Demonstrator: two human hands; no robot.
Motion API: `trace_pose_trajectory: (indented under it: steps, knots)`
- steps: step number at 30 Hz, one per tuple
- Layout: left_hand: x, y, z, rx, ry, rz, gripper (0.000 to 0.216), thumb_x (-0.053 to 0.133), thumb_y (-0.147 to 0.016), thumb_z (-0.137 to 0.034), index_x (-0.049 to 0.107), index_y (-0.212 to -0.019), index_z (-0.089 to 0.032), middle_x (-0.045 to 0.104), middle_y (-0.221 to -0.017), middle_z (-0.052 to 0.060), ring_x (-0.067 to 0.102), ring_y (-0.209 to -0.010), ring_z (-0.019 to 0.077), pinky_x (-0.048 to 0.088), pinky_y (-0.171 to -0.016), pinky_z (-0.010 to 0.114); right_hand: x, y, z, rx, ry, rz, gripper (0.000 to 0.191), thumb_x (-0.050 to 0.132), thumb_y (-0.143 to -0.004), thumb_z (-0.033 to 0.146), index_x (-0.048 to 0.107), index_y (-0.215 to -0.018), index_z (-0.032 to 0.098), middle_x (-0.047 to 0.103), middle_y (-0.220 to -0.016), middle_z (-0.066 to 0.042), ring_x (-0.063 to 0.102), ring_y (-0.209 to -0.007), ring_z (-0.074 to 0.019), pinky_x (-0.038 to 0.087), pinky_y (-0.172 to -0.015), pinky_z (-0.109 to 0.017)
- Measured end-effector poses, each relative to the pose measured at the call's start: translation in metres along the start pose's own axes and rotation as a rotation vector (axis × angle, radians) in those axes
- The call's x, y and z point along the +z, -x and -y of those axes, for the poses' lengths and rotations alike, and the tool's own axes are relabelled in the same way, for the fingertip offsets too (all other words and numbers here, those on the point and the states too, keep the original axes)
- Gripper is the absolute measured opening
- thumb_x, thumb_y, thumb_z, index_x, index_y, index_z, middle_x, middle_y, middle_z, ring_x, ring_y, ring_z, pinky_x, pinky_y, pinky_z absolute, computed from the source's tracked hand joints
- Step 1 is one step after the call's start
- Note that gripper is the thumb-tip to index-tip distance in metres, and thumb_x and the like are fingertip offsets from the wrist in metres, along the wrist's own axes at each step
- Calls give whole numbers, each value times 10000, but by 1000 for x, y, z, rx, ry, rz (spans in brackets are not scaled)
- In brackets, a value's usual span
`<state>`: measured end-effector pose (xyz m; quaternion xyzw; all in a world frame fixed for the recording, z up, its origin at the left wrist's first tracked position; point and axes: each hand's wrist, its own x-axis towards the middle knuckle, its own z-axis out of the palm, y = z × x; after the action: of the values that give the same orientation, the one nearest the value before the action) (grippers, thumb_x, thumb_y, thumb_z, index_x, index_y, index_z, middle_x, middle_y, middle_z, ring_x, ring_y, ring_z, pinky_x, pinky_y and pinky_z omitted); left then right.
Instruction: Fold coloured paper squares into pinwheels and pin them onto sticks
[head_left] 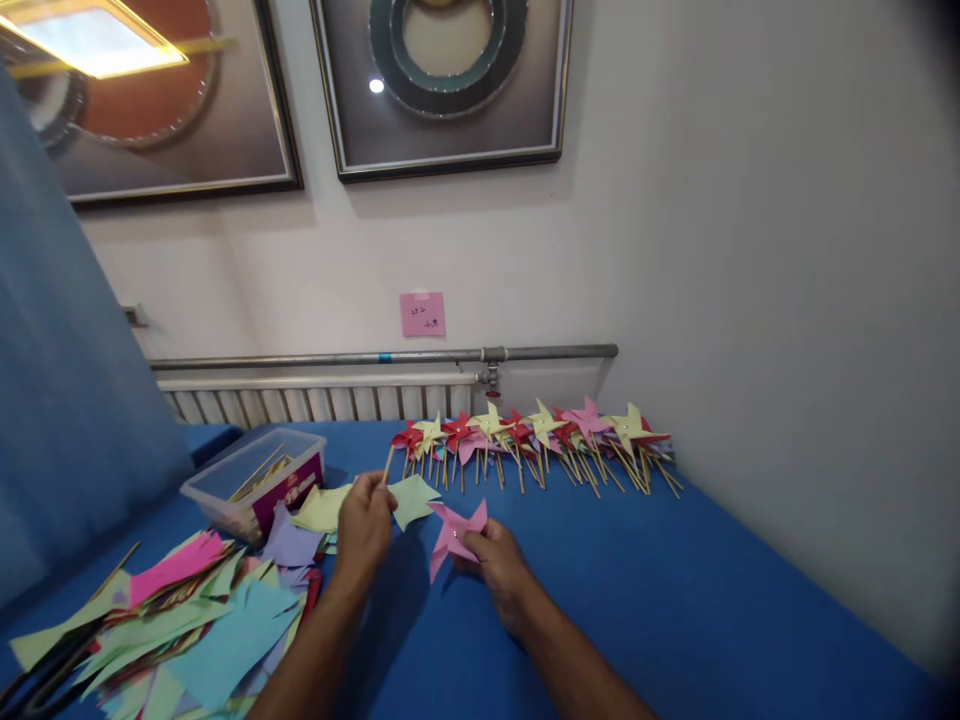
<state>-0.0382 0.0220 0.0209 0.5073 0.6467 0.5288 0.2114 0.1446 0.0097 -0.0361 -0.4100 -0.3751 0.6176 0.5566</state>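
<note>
My right hand (495, 565) pinches a pink paper pinwheel (448, 530) near its middle, where a small pin head shows. No stick can be seen on this pinwheel. In my left hand (366, 520) a thin wooden stick (388, 464) points upward from between the closed fingers. The two hands are apart, both above the blue tabletop. Just behind the left hand lie a pale green paper piece (412, 500) and a yellow one (319, 508).
Finished pinwheels (525, 430) on sticks lie in a row along the back. A clear plastic box (217, 485) holding sticks stands left, behind a heap of coloured paper (232, 640). Black-handled scissors (49, 665) lie at lower left. A radiator (322, 400) runs along the wall.
</note>
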Motion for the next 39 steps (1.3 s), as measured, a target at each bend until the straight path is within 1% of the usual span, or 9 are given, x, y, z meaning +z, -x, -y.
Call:
trace_pose_trajectory:
  steps: [3, 8, 10, 14, 18, 23, 29, 35, 39]
  knots:
    - [21, 14, 25, -26, -19, 67, 142, 467, -838, -209, 603, -867, -233, 676, -738, 9, 604, -643, 182, 437, -617, 274, 0, -1, -1, 4, 20, -10, 244, 792, -640, 290, 694, -810, 144, 708, -729, -26, 640, -653, -163, 536, -668, -298]
    - [24, 17, 38, 23, -43, 104, 126, 480, -812, -187, 574, -777, -263, 657, -711, 11, 626, -690, 208, 438, -634, 297, 1, -3, -5, -2, 71, -30, 248, 788, -638, 306, 699, -803, 145, 684, -685, -8, 613, -628, -155, 515, -650, -291]
    - [27, 17, 37, -33, 17, 132, 133, 477, -801, -186, 576, -763, -265, 641, -680, 15, 599, -627, 208, 424, -582, 301, 1, -4, -5, 3, 67, -24, 261, 792, -631, 309, 704, -813, 144, 686, -688, -9, 617, -638, -158, 515, -662, -292]
    - [35, 19, 32, -234, 210, 253, 132, 486, -755, -165, 586, -754, -250, 601, -600, 0, 462, -449, 156, 339, -461, 270, 2, -2, -2, 5, 49, -12, 254, 794, -629, 313, 699, -797, 148, 682, -675, -7, 619, -632, -162, 522, -677, -304]
    - [39, 23, 28, -332, 297, 259, 102, 488, -703, -148, 557, -700, -223, 552, -540, -22, 405, -397, 119, 282, -424, 231, 4, 0, 0, -10, 14, -3, 276, 817, -618, 291, 710, -833, 154, 723, -752, -27, 656, -676, -181, 545, -704, -313]
    - [40, 25, 29, -327, 301, 256, 67, 521, -673, -157, 546, -674, -219, 572, -552, -22, 421, -402, 111, 283, -420, 218, 5, 1, 1, 8, 22, -34, 285, 830, -614, 281, 703, -833, 149, 732, -758, -28, 670, -679, -183, 553, -701, -312]
    - [41, 23, 36, -304, 257, 256, 72, 519, -679, -164, 573, -679, -211, 473, -484, -51, 338, -379, 103, 214, -408, 224, 4, 1, 0, 6, 22, -29, 318, 805, -616, 276, 710, -878, 120, 738, -763, -42, 660, -644, -168, 559, -687, -314]
    - [41, 21, 41, -268, 177, 299, 176, 488, -813, -253, 524, -645, -211, 434, -500, -48, 319, -400, 98, 216, -439, 226, 3, 1, 0, 2, 28, -19, 332, 785, -632, 271, 725, -921, 119, 757, -826, -59, 702, -738, -203, 572, -742, -335]
    - [41, 21, 45, -263, 176, 327, 213, 477, -860, -327, 543, -693, -213, 443, -530, -42, 308, -410, 102, 192, -433, 237, 3, 1, -1, 0, 17, -20, 309, 787, -632, 263, 715, -904, 134, 759, -850, -59, 702, -748, -208, 570, -728, -333]
